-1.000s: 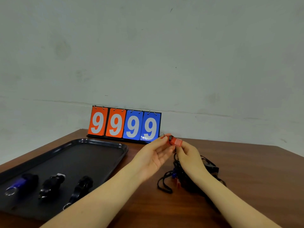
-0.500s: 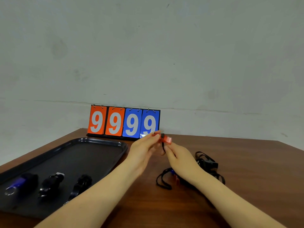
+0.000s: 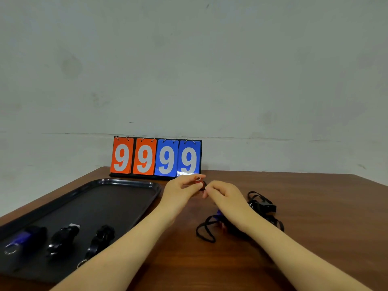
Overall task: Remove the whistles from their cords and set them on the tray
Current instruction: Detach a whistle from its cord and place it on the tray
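My left hand (image 3: 180,191) pinches a small red whistle (image 3: 197,180) with a metal ring, held above the table just right of the tray. My right hand (image 3: 223,196) meets it fingertip to fingertip and pinches the black cord clip (image 3: 203,187) at the whistle. A heap of black cords (image 3: 260,206) lies on the table under and behind my right wrist, with a bit of blue (image 3: 218,213) showing in it. On the black tray (image 3: 117,198) lie a blue whistle (image 3: 22,239) and two black whistles (image 3: 63,238) (image 3: 100,240).
A flip scoreboard (image 3: 156,157) reading 9999 stands at the back edge of the brown table (image 3: 315,206), behind the tray and my hands. A grey wall rises behind the table.
Both hands have drifted slightly left and toward the scoreboard. The red whistle has turned in my fingers, its ring end now up, and my right hand has shifted from the whistle body to the clip.
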`<state>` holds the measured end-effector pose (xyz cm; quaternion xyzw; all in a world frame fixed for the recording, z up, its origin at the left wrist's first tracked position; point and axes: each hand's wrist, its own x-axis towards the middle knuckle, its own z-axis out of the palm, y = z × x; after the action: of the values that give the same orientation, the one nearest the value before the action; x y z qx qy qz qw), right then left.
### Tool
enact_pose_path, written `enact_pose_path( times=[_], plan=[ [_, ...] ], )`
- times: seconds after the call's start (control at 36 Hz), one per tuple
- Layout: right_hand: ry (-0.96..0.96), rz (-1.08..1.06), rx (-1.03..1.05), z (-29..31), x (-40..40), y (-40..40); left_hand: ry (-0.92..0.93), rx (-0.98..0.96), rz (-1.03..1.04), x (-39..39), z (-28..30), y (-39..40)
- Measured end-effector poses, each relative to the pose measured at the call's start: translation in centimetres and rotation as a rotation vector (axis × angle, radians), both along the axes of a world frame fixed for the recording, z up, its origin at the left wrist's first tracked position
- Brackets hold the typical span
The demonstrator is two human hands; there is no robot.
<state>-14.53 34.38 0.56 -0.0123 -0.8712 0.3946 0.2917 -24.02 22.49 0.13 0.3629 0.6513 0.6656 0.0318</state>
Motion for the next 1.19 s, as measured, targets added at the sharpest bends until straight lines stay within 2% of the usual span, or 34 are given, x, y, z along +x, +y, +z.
enact_pose_path(
  times=[0.14,0.28,0.39,0.53,0.58,0.64,0.75,0.94,1.06,1.19],
  plan=[
    [0.054,-0.033,-0.264,0.5,-0.2,1.2,0.003,-0.047,-0.027,0.3,0.1,-0.1],
    [0.086,-0.046,-0.402,0.5,-0.1,2.4,-0.077,-0.047,-0.209,1.2,0.6,0.0],
    [0.102,-0.026,-0.405,0.5,-0.1,2.2,-0.304,0.09,-0.446,2.2,1.1,-0.2],
    [0.08,-0.045,-0.405,0.1,-0.7,2.4,-0.53,0.283,-0.541,2.3,1.3,0.0],
    [0.046,-0.065,-0.329,-0.2,-0.9,2.7,-0.623,0.383,-0.539,2.2,1.3,0.1],
    [0.043,-0.086,-0.146,-0.5,-1.0,2.6,-0.669,0.455,-0.508,2.0,1.3,0.3],
    [-0.01,-0.084,0.18,-1.0,-1.1,1.6,-0.631,0.476,-0.413,1.4,1.0,0.3],
    [-0.057,-0.083,0.375,-1.1,-1.3,1.0,-0.418,0.292,-0.155,0.0,0.4,0.2],
    [-0.054,-0.069,0.331,-0.8,-1.1,0.7,-0.354,0.23,-0.077,-0.3,-0.1,0.5],
    [0.026,-0.066,0.098,-0.3,-0.8,0.6,-0.278,0.134,-0.006,-0.7,-0.2,0.4]
  ],
)
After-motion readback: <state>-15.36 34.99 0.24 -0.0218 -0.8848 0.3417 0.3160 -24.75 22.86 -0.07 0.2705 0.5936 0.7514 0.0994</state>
